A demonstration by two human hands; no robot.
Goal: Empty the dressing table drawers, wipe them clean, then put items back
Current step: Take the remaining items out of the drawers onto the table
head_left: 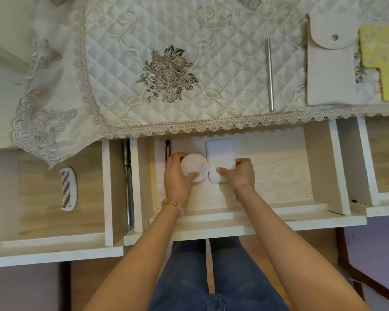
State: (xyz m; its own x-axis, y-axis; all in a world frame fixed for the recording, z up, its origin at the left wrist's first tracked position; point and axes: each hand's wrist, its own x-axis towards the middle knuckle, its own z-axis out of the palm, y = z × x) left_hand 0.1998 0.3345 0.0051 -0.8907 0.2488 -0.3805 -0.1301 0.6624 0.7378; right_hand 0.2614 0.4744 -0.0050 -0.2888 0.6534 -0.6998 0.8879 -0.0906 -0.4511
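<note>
Both hands work inside the middle drawer [279, 176]: left hand [177, 176] grips a round white compact [194, 167], right hand [240, 173] grips a white rectangular case [220, 158].

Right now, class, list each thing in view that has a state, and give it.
Middle drawer: pulled open.
Left drawer: open, comb lying inside.
Right drawer: open.
Round case: gripped by left hand.
Flat white case: lying flat, held by right hand.
Pouch: snapped shut.

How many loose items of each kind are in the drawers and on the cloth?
Pen-like sticks: 2, dark stick, silver stick
White cases: 2, round case, rectangular case
Comb: 1
Pouch: 1
Yellow paddle: 1
Total: 7
</note>
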